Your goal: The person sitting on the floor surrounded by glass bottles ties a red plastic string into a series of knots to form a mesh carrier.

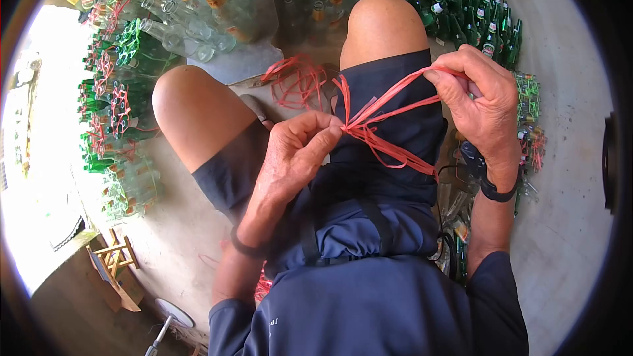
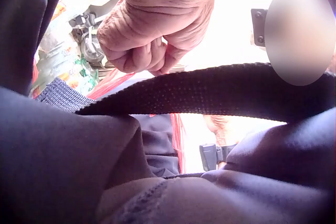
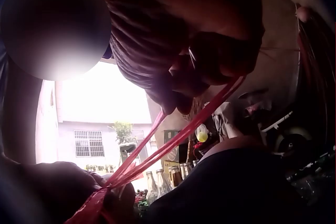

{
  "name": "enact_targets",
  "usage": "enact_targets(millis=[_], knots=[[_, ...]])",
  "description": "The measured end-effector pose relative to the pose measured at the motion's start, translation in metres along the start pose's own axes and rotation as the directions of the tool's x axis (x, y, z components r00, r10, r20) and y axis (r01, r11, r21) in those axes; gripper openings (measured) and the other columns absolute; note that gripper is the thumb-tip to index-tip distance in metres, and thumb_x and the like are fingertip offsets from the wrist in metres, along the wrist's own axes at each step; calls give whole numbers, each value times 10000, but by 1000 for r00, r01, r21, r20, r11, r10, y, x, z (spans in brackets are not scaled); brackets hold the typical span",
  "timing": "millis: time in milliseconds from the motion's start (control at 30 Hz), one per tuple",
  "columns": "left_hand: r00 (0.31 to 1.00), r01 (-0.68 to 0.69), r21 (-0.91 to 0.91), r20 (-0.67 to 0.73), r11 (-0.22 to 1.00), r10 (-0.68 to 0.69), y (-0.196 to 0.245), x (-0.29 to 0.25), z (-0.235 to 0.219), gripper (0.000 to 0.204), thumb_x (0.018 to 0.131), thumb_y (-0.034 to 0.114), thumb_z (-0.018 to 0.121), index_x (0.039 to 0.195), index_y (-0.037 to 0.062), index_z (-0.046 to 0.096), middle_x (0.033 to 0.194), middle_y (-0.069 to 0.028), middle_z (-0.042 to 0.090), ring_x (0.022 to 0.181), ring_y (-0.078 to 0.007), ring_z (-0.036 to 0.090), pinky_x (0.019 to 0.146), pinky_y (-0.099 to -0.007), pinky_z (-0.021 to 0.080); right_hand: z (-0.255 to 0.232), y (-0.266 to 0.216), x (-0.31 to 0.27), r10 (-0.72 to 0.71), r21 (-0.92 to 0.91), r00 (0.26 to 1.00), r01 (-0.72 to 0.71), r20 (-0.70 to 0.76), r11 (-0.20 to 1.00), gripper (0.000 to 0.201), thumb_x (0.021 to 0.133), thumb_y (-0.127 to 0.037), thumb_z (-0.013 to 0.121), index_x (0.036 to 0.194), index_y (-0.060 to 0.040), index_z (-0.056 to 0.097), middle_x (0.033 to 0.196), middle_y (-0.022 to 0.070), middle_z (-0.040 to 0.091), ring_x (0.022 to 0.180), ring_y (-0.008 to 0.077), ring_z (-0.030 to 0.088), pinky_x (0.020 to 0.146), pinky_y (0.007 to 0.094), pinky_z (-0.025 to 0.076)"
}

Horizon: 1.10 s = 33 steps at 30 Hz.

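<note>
Over the lap, a bundle of red plastic twine (image 1: 403, 155) is stretched between both hands. The left hand (image 1: 297, 155) pinches its gathered point between thumb and forefinger, with a short end sticking up there. Farther right and higher, the right hand (image 1: 481, 89) grips the strands between thumb and curled fingers, pulling them into a taut V. In the right wrist view, two red strands (image 3: 173, 139) run from the right hand (image 3: 189, 40) down to the dark left hand. Curled fingers of the left hand (image 2: 157, 24) show in the left wrist view, partly behind a dark strap.
A loose tangle of red twine (image 1: 297, 86) lies on the floor beyond the knees. Clear glass bottles (image 1: 198, 20) stand ahead, green bottles (image 1: 488, 26) at the right. Bottles tied in green and red twine (image 1: 119, 105) line the left. A wooden stool (image 1: 115, 257) is at lower left.
</note>
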<state>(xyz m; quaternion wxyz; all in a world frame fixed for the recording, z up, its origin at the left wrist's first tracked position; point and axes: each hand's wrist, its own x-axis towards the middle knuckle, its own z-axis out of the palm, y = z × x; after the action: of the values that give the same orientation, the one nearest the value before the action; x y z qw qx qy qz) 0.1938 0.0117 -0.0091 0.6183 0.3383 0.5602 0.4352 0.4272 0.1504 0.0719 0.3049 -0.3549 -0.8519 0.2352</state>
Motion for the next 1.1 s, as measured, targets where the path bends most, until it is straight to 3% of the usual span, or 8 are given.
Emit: enact_targets(millis=[133, 367, 500, 567, 600, 833, 900, 1100], knots=[[999, 30, -6, -13, 1000, -30, 4, -1, 1, 191, 1027, 172, 653, 1029, -4, 725, 830, 88, 616, 726, 15, 464, 634, -186, 365, -9, 0, 2, -78, -252, 995, 92, 65, 963, 157, 828, -17, 810, 848, -13, 654, 727, 50, 589, 567, 129, 531, 527, 278, 417], [999, 38, -25, -20, 999, -38, 1, 1, -1, 199, 1031, 205, 667, 1001, 14, 714, 757, 74, 594, 666, -5, 464, 573, -216, 366, -22, 11, -2, 12, -206, 998, 2, 66, 979, 174, 811, 3, 811, 820, -19, 638, 718, 22, 588, 568, 108, 524, 522, 276, 411], [999, 47, -7, -18, 999, -47, 2, 1, -2, 204, 1029, 211, 668, 993, 15, 716, 747, 75, 594, 652, -5, 458, 560, -218, 354, -36, 36, -11, 83, 108, 991, -95, 106, 990, 104, 883, -6, 756, 843, 5, 662, 793, -26, 633, 621, 48, 521, 569, 232, 425], [998, 67, 9, -19, 998, -67, 6, 1, -1, 207, 1027, 213, 669, 986, 16, 717, 741, 75, 592, 649, -5, 458, 559, -217, 353, -33, 43, -14, 156, 628, 985, -166, 70, 761, 66, 915, -22, 732, 906, 9, 674, 837, 25, 660, 639, 74, 548, 609, 235, 455], [996, 88, 25, -23, 996, -87, 8, 0, -1, 210, 1026, 215, 669, 979, 16, 718, 735, 75, 590, 646, -4, 459, 557, -216, 352, -31, 46, -16, 161, 709, 982, -180, 94, 682, 69, 926, -20, 722, 962, 11, 673, 865, 68, 671, 657, 92, 570, 632, 247, 481], [996, 92, 28, -21, 995, -91, 11, 0, 0, 197, 1022, 193, 667, 947, 18, 717, 736, 72, 590, 652, -2, 471, 562, -210, 356, -25, 48, -12, 195, 726, 980, -155, 29, 669, 57, 944, -2, 707, 995, 12, 684, 887, 93, 711, 650, 85, 579, 602, 244, 485], [998, 53, 9, -19, 999, -53, 13, -1, 1, 188, 1022, 175, 662, 946, 12, 715, 745, 74, 593, 657, -1, 472, 565, -206, 356, -25, 52, -9, 134, 666, 990, -78, -33, 742, 65, 946, 3, 706, 1008, 16, 690, 900, 105, 732, 650, 79, 585, 576, 234, 469], [998, 63, -5, -15, 998, -64, 7, 1, -1, 177, 1016, 158, 668, 943, 2, 710, 755, 82, 587, 650, 6, 445, 559, -195, 335, -40, 48, -1, 168, 743, 982, -178, 90, 645, 68, 944, 9, 714, 1008, 23, 699, 917, 96, 756, 656, 68, 633, 611, 198, 521]])
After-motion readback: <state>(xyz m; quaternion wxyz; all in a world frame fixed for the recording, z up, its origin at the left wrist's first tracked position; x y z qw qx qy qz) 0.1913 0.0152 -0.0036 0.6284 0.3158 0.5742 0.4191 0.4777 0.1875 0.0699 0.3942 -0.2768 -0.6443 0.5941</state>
